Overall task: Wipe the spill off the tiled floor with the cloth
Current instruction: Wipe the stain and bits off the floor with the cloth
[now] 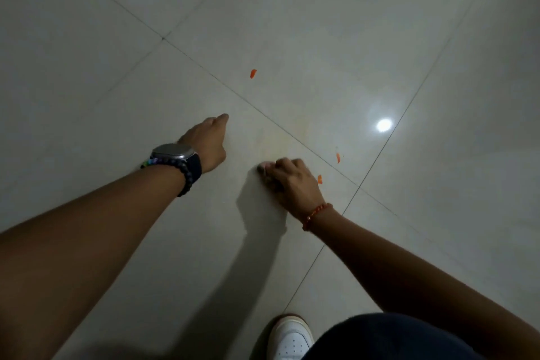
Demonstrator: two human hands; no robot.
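We see the right hand [287, 184] pressed to the tiled floor [365, 38], its grip apparently closed on a small wad, probably the cloth [263, 169]. A faint yellowish spill [287, 137] lies at its 12 o'clock. The left hand [209, 137], loosely curled and holding nothing, rests at 10 o'clock.

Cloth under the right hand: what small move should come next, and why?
Probably push the cloth forward under the right hand across the yellowish smear; the smear lies just ahead, unwiped, astride the grout line. The left hand only braces on the floor.
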